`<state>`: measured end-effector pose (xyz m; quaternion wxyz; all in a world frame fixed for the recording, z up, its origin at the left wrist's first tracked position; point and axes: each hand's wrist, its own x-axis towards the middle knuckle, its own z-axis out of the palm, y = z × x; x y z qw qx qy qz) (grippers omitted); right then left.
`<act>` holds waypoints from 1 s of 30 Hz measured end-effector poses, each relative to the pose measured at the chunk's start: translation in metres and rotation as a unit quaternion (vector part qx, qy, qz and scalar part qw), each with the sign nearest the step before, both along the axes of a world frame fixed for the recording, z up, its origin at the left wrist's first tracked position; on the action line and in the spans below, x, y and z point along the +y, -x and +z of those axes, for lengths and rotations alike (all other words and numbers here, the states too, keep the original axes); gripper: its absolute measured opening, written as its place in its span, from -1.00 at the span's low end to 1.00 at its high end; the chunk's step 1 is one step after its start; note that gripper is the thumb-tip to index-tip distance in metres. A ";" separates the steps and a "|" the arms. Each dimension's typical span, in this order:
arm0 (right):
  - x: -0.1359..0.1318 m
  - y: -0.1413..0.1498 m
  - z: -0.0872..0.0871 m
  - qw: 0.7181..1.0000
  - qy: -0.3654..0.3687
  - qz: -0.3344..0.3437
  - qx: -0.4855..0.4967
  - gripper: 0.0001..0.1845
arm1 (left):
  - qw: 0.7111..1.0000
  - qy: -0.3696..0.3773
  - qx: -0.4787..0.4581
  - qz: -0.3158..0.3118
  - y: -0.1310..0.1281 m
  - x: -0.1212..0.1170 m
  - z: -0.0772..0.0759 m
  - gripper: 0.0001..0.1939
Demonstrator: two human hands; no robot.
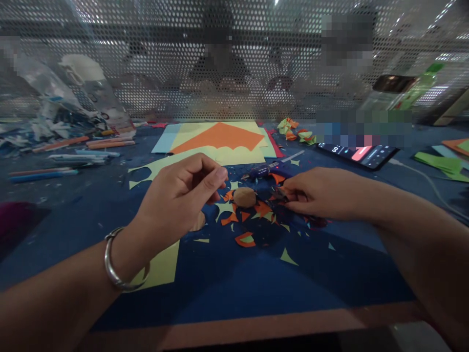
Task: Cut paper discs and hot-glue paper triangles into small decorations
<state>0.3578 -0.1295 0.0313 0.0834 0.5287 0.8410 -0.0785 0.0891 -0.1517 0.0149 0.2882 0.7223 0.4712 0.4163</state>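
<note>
My left hand (183,195) is raised left of the middle with thumb and forefinger pinched together; whatever may be between them does not show. My right hand (318,193) is low over the paper scraps, its fingers closed at a small dark piece (280,194) whose kind I cannot make out. A round tan disc (245,197) lies between the hands. Another tan piece (198,222) is partly covered by my left hand. Behind my right fingertips lies a blue glue gun (267,169). Orange and pale green paper scraps (263,210) are scattered around the disc.
Sheets of paper (216,139) lie at the back before a perforated metal screen (164,73). Pens (84,159) and a bottle (98,93) stand or lie to the left. A phone (361,154) with a cable (421,178) is at the right.
</note>
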 end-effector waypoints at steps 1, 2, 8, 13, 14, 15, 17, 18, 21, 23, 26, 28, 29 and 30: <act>0.000 -0.001 0.001 1.000 0.006 -0.005 -0.011 -0.76 | 1.000 0.003 0.009 -0.002 0.000 0.000 -0.001 -0.74; -0.001 -0.003 0.003 1.000 0.013 -0.011 -0.022 -0.76 | 1.000 0.008 0.021 -0.005 0.001 0.000 -0.001 -0.73; -0.005 -0.001 0.011 0.999 0.008 -0.033 -0.026 -0.73 | 0.992 0.011 0.122 -0.021 0.000 0.002 -0.004 -0.71; -0.012 0.012 0.004 0.999 -0.026 0.031 0.033 -0.71 | 0.995 0.001 0.103 0.000 0.003 0.004 -0.004 -0.75; -0.013 0.014 0.002 0.998 -0.019 0.047 0.036 -0.71 | 0.994 0.008 0.113 -0.005 0.003 0.004 -0.004 -0.77; -0.014 0.016 -0.001 0.998 -0.011 0.056 0.036 -0.71 | 0.992 0.017 0.128 -0.014 0.003 0.004 -0.004 -0.79; -0.015 0.018 -0.004 0.998 0.000 0.057 0.029 -0.76 | 0.984 0.033 0.167 -0.043 0.002 0.002 -0.005 -0.83; -0.015 0.019 -0.004 0.998 0.004 0.052 0.022 -0.79 | 0.980 0.039 0.187 -0.060 0.002 0.001 -0.006 -0.85; -0.015 0.020 -0.004 0.999 0.011 0.043 0.007 -0.84 | 0.964 0.038 0.238 -0.113 -0.001 -0.005 -0.009 -0.85; -0.015 0.020 -0.003 0.999 0.009 0.039 0.003 -0.84 | 0.954 0.028 0.267 -0.132 -0.004 -0.009 -0.011 -0.81; -0.015 0.019 -0.004 0.999 0.006 0.040 -0.004 -0.83 | 0.945 0.020 0.292 -0.145 -0.007 -0.013 -0.012 -0.79; -0.015 0.019 -0.004 0.999 0.001 0.044 -0.008 -0.80 | 0.943 0.023 0.293 -0.156 -0.008 -0.015 -0.012 -0.78; -0.015 0.019 -0.004 0.999 -0.002 0.046 -0.010 -0.80 | 0.943 0.026 0.291 -0.159 -0.009 -0.015 -0.012 -0.77; -0.015 0.019 -0.004 0.999 -0.004 0.046 -0.012 -0.79 | 0.943 0.029 0.291 -0.160 -0.009 -0.016 -0.011 -0.75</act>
